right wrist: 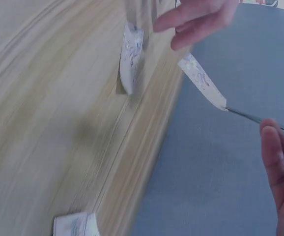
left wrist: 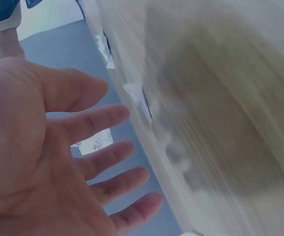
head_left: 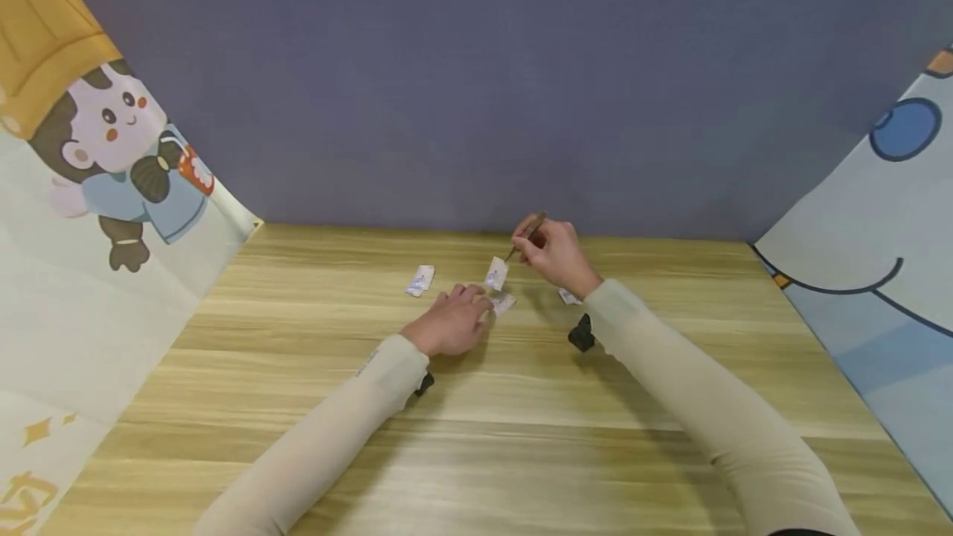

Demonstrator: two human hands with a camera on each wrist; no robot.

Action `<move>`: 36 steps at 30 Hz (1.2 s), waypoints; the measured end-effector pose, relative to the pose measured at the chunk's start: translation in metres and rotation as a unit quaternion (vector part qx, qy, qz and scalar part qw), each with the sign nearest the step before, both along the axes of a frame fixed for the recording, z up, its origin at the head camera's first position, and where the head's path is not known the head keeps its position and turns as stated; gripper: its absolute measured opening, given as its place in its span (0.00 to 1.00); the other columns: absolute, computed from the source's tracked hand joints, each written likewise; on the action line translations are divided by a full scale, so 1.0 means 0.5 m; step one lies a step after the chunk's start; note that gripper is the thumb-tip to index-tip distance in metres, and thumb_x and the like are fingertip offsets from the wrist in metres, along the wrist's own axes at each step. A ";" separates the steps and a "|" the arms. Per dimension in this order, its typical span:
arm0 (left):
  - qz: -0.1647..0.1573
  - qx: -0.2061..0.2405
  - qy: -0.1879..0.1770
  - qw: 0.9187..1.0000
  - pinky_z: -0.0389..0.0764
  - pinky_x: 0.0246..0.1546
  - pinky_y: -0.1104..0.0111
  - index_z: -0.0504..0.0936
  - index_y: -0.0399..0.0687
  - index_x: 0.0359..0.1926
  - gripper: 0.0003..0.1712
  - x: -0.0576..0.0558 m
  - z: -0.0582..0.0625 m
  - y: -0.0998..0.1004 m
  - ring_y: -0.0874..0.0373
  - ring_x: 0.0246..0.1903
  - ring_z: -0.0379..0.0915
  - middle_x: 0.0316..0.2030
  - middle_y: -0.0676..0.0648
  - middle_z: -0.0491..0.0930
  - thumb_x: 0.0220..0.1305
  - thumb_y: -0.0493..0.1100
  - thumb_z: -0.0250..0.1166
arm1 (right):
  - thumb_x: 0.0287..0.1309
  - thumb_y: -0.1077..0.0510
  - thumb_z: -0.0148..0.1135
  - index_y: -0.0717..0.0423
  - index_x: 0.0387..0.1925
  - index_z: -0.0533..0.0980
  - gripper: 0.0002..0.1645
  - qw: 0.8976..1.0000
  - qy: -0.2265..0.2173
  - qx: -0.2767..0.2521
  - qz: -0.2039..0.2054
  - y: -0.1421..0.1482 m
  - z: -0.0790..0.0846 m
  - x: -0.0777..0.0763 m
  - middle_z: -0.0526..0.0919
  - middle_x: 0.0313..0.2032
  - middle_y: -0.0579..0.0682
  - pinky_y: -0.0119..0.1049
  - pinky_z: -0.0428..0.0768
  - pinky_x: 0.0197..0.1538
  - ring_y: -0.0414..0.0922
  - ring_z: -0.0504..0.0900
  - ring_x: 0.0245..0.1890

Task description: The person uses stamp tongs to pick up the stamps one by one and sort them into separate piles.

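My right hand (head_left: 557, 255) pinches a pair of thin tweezers (head_left: 534, 227) near the back of the table. From the tweezer tips hangs a small white slip with purple print (right wrist: 203, 81), held by one end above the tabletop. My left hand (head_left: 451, 323) hovers low over the wood, its fingers loosely spread and holding nothing in the left wrist view. Close to its fingertips lies another printed white slip (head_left: 504, 303); whether they touch it, I cannot tell.
More white slips (head_left: 420, 280) overlap on the left. One slip (head_left: 569, 298) lies at right, partly hidden by the right forearm. A black device (head_left: 581, 333) sits under each wrist. A grey-blue panel (head_left: 476, 89) rises behind the wooden table (head_left: 506, 445), with printed sheets on both sides.
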State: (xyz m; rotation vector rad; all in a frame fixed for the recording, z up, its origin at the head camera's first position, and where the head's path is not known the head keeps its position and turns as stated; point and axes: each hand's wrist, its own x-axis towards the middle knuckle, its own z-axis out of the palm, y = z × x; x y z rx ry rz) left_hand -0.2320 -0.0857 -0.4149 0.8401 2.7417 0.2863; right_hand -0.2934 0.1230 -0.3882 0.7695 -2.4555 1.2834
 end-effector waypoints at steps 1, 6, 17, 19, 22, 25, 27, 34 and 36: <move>0.001 0.001 0.004 1.000 0.55 0.62 0.50 0.68 0.50 0.65 0.24 0.000 0.001 -0.003 0.48 0.65 0.51 0.69 0.45 0.55 0.69 0.45 0.52 | 0.62 0.60 0.60 0.59 0.36 0.79 0.05 1.000 0.006 -0.004 0.002 -0.004 0.000 -0.001 0.82 0.25 0.56 0.34 0.78 0.23 0.49 0.82 0.22; 0.018 0.005 0.014 1.000 0.57 0.60 0.50 0.70 0.50 0.64 0.24 -0.002 0.004 -0.020 0.48 0.64 0.52 0.68 0.45 0.56 0.69 0.47 0.53 | 0.62 0.60 0.60 0.60 0.36 0.78 0.06 1.000 0.015 -0.022 0.007 -0.034 -0.005 -0.010 0.82 0.25 0.57 0.34 0.78 0.23 0.51 0.81 0.22; 0.079 0.006 0.052 0.995 0.59 0.54 0.53 0.69 0.47 0.65 0.27 -0.007 0.002 -0.071 0.48 0.58 0.57 0.64 0.45 0.62 0.65 0.44 0.56 | 0.63 0.61 0.59 0.63 0.35 0.78 0.07 0.999 0.009 -0.032 0.017 -0.134 -0.019 -0.037 0.81 0.24 0.56 0.33 0.78 0.23 0.47 0.81 0.21; 0.090 0.002 0.054 0.994 0.61 0.52 0.54 0.70 0.46 0.64 0.26 -0.009 0.003 -0.080 0.48 0.57 0.57 0.63 0.44 0.63 0.65 0.44 0.56 | 0.63 0.61 0.59 0.61 0.35 0.78 0.06 0.999 0.011 -0.031 0.015 -0.147 -0.021 -0.041 0.81 0.23 0.55 0.33 0.77 0.22 0.46 0.80 0.20; 0.112 -0.011 0.061 0.992 0.62 0.49 0.54 0.71 0.45 0.62 0.24 -0.011 0.004 -0.093 0.47 0.55 0.58 0.60 0.44 0.65 0.66 0.46 0.55 | 0.63 0.62 0.58 0.61 0.35 0.78 0.05 0.999 0.010 -0.030 0.015 -0.165 -0.026 -0.048 0.81 0.23 0.54 0.34 0.77 0.23 0.44 0.80 0.20; 0.137 -0.019 0.070 0.988 0.63 0.49 0.53 0.72 0.44 0.61 0.23 -0.015 0.004 -0.105 0.47 0.53 0.59 0.58 0.43 0.66 0.68 0.47 0.53 | 0.64 0.61 0.58 0.60 0.35 0.78 0.05 1.000 0.004 -0.026 0.011 -0.183 -0.033 -0.054 0.81 0.23 0.53 0.33 0.77 0.23 0.42 0.79 0.20; 0.151 -0.022 0.077 0.985 0.63 0.49 0.52 0.71 0.43 0.61 0.23 -0.018 0.003 -0.113 0.47 0.53 0.59 0.57 0.43 0.67 0.69 0.48 0.52 | 0.64 0.61 0.58 0.60 0.35 0.78 0.05 1.000 -0.001 -0.025 0.012 -0.196 -0.039 -0.059 0.81 0.24 0.53 0.32 0.77 0.24 0.41 0.79 0.20; 0.171 -0.026 0.073 0.982 0.62 0.54 0.50 0.67 0.40 0.65 0.27 -0.025 -0.003 -0.135 0.45 0.59 0.58 0.62 0.41 0.64 0.67 0.45 0.54 | 0.63 0.61 0.59 0.59 0.34 0.77 0.04 1.000 -0.016 -0.014 0.012 -0.239 -0.064 -0.073 0.82 0.25 0.57 0.31 0.77 0.23 0.39 0.79 0.20; 0.170 -0.030 0.061 0.983 0.61 0.56 0.48 0.67 0.41 0.65 0.27 -0.028 -0.008 -0.141 0.45 0.61 0.57 0.64 0.41 0.63 0.67 0.44 0.53 | 0.62 0.62 0.59 0.59 0.34 0.77 0.03 1.000 -0.019 -0.010 0.016 -0.246 -0.071 -0.076 0.82 0.25 0.58 0.31 0.77 0.23 0.40 0.79 0.20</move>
